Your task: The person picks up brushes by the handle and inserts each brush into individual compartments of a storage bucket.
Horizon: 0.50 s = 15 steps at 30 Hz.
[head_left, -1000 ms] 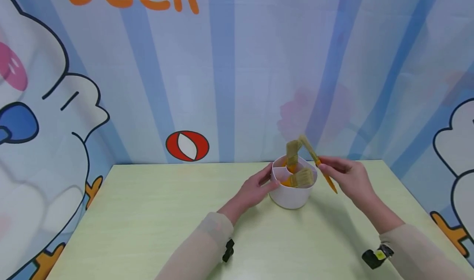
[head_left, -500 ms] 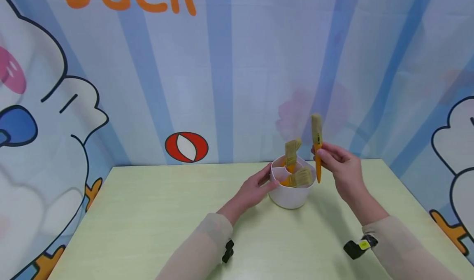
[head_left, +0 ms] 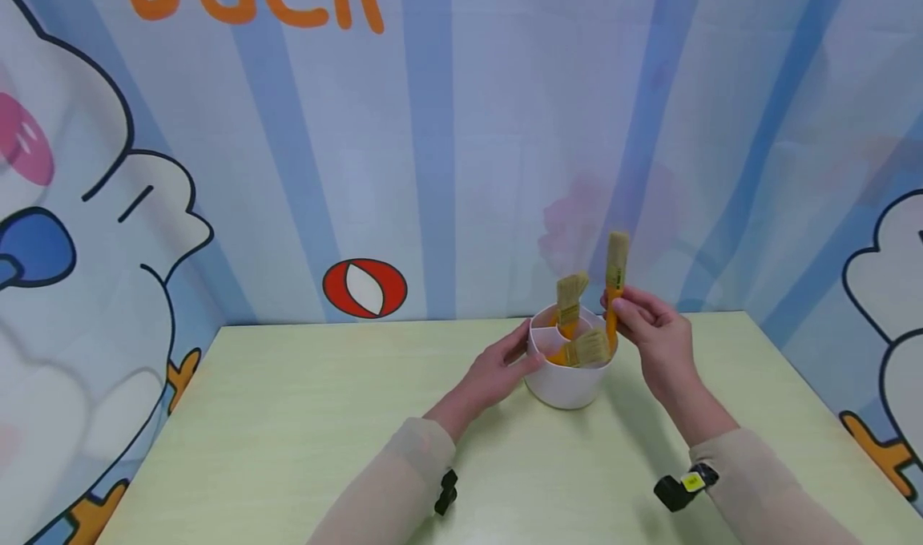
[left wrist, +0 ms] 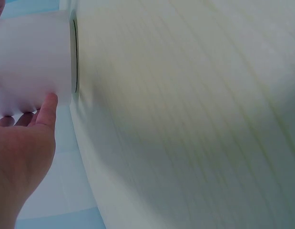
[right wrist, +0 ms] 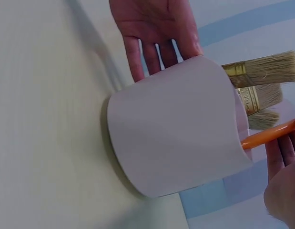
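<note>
A white divided brush holder [head_left: 566,386] stands on the table, and my left hand [head_left: 497,373] grips its left side, thumb at the rim and fingers partly hidden behind the wall. Upright in my right hand [head_left: 652,337] is a flat paintbrush [head_left: 616,263], bristles up, pinched by its orange handle. The right wrist view has the lower end of that handle [right wrist: 264,137] inside the holder's rim. Other bristle brushes lean in the compartments: one upright brush [head_left: 570,295] at the back and one tilted brush [head_left: 587,347] at the front right.
The pale wooden table [head_left: 303,425] reaches back to a blue striped curtain [head_left: 490,128] with printed cartoon figures. Black wrist cameras sit at both cuffs, the right camera [head_left: 678,493] hanging above the tabletop.
The brush in my right hand has swung from a slant to upright, then moved left and down to the holder's right rim. The left hand and the holder have stayed in place.
</note>
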### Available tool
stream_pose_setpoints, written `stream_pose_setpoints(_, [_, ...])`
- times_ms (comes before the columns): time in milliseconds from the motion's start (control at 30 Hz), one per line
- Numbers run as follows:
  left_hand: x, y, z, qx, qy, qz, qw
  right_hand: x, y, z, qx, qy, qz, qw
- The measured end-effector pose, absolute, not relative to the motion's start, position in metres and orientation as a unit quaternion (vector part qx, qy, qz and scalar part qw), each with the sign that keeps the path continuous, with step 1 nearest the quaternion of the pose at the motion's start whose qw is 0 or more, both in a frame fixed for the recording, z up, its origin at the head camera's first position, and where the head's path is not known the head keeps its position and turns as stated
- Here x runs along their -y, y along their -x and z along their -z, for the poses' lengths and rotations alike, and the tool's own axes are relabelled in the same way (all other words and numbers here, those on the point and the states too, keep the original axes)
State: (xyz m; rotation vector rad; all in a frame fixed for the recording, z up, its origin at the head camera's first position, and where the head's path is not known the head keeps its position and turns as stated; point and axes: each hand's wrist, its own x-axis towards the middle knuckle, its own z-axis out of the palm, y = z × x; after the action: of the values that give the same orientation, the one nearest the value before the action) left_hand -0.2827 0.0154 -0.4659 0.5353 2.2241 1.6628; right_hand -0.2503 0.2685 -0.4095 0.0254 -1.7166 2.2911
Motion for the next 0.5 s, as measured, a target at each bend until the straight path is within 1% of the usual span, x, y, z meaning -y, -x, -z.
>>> stream_pose_setpoints(500, [-0.017,0.283,0.466,-0.771,-0.19,-0.587,0.157,-0.277,0.234,0.428,0.622,0.005,-0.773,0.121])
